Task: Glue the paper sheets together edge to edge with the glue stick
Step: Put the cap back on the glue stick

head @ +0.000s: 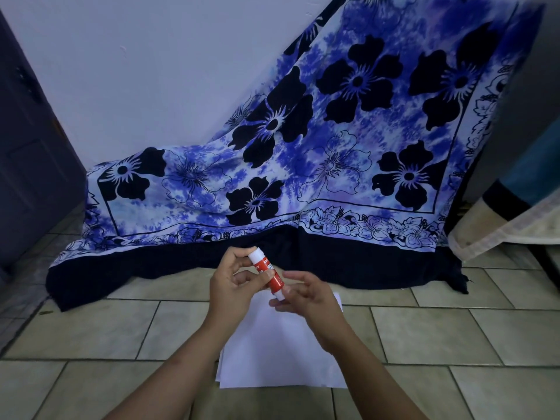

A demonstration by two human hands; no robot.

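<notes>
I hold the glue stick (268, 273) between both hands, tilted, above the far edge of the white paper sheets (272, 353). My left hand (231, 281) has its fingers curled round the stick's upper white end, thumb and forefinger closed on it. My right hand (307, 298) pinches the lower white end between thumb and fingertips, with the other fingers loosely spread. The red body of the stick shows between my two grips. The sheets lie stacked on the tiled floor (454, 334) right under my wrists and forearms. Beyond my fingers a blue flowered cloth (333, 140) drapes down onto the floor.
</notes>
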